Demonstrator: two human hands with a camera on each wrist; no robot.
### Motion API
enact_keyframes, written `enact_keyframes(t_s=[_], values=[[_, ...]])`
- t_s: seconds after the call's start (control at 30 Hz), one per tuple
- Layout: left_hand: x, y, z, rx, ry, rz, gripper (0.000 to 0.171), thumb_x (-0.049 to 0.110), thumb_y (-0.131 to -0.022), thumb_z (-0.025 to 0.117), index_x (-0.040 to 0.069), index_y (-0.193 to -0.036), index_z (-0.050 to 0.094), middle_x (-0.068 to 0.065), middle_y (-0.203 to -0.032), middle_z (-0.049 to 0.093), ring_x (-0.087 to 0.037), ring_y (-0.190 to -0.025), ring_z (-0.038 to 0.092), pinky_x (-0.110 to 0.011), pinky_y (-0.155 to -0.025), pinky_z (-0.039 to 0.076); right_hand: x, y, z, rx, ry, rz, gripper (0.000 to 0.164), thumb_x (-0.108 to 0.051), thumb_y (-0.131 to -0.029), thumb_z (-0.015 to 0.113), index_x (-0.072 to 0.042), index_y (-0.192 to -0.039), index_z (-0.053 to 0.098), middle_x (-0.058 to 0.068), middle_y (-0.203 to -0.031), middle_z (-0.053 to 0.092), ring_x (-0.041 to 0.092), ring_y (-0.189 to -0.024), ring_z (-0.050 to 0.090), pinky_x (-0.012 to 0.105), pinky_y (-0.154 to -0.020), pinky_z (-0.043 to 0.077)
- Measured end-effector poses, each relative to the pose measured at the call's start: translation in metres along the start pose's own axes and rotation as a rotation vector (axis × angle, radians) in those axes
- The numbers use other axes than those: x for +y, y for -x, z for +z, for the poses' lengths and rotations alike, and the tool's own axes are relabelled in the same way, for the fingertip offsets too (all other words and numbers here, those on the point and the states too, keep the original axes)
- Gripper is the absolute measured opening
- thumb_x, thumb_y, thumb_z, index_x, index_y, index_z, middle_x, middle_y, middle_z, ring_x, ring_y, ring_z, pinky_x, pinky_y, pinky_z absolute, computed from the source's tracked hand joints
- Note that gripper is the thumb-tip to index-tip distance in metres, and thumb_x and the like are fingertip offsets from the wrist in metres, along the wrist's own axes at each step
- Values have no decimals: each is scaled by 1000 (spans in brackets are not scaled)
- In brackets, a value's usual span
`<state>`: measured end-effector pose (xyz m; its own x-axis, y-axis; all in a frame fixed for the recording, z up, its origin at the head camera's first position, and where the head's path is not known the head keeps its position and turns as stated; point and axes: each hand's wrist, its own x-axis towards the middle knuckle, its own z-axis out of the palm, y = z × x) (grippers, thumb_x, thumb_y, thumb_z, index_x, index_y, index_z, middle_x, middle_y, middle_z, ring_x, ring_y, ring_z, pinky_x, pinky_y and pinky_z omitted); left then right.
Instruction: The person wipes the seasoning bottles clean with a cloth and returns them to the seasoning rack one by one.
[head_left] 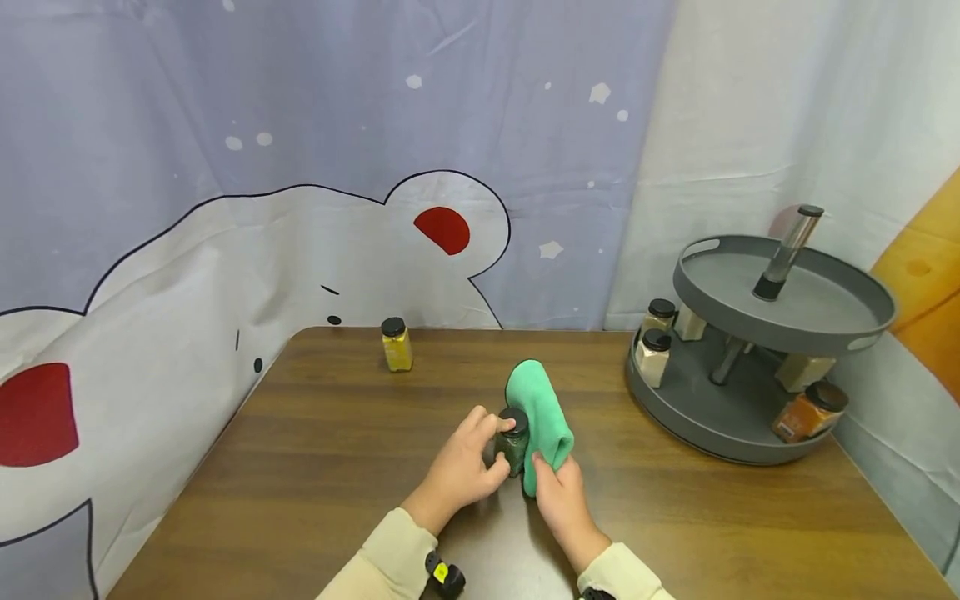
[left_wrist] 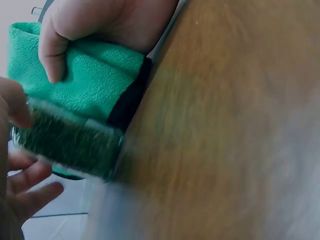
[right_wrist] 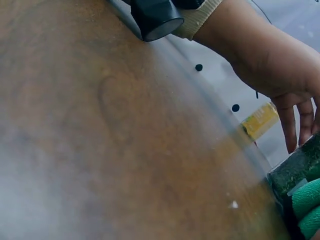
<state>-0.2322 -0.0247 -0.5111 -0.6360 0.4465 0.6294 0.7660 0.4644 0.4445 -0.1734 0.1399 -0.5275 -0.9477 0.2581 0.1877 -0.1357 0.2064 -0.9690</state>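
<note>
A small clear jar of dark green dried herbs (head_left: 513, 454) with a black lid stands on the wooden table in the head view. My left hand (head_left: 467, 468) holds it near the lid, fingers on one side and thumb on the other. Close against the jar's right side is a folded green cloth (head_left: 538, 406) with a dark edge, which my right hand (head_left: 562, 502) grips by its near end. In the left wrist view the herb jar (left_wrist: 70, 140) lies against the cloth (left_wrist: 95, 75). Only part of the cloth (right_wrist: 306, 202) shows in the right wrist view.
A yellow-filled jar (head_left: 397, 346) with a black lid stands near the table's back edge. At the right is a grey two-tier round rack (head_left: 697, 417); its lower tier holds several jars, among them an orange one (head_left: 810, 412). A printed curtain (head_left: 300, 100) hangs behind the table (head_left: 315, 467).
</note>
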Motion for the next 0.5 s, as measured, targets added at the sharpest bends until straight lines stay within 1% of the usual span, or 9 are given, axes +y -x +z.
enact_keyframes(t_s=[0.1,0.17,0.27,0.3,0.33,0.4,0.5], values=[[-1,-1,-2,-47,54,21,41,3,-83,76,10,-121,65,-6,-97,53,-15,-77,57,-23,-71,54,0,-1,-1,-9,9,-3,27,-8,-101,54,8,-121,63,18,-116,69,24,-109,62,41,-96,49],[-3,-2,-2,-76,95,22,44,1,-84,79,10,-124,63,-9,-107,54,-18,-81,61,-25,-74,56,1,-1,-1,-18,14,0,27,-9,-102,53,9,-121,63,18,-116,69,24,-108,62,41,-96,49],[-3,-3,-2,-111,120,22,47,-1,-84,79,11,-126,61,-12,-123,57,-18,-82,60,-25,-73,56,1,-2,-2,-18,24,12,26,-10,-102,54,8,-118,64,17,-112,70,23,-105,62,42,-95,49],[-3,-3,-2,-117,118,21,47,-1,-84,79,12,-125,61,-11,-125,57,-17,-82,59,-24,-72,55,1,-1,-2,-17,32,20,26,-11,-102,54,8,-116,65,16,-110,70,22,-104,62,41,-93,50],[-3,-3,-1,-115,110,20,47,-1,-84,80,12,-125,61,-9,-125,58,-16,-81,58,-24,-71,54,0,-1,-2,-17,35,24,25,-11,-102,54,7,-114,66,15,-109,70,21,-102,62,41,-93,50],[-2,-3,0,-102,77,6,48,2,-82,82,13,-124,61,-6,-116,59,-14,-82,56,-24,-72,53,0,0,-2,-25,39,26,24,-12,-102,55,6,-113,67,14,-106,70,19,-100,62,39,-91,50],[0,-3,3,-61,3,-34,50,9,-79,87,15,-121,61,-3,-102,50,-11,-80,50,-24,-71,50,-1,1,-2,-22,41,8,24,-11,-100,58,7,-112,68,14,-105,72,18,-98,63,35,-89,51]])
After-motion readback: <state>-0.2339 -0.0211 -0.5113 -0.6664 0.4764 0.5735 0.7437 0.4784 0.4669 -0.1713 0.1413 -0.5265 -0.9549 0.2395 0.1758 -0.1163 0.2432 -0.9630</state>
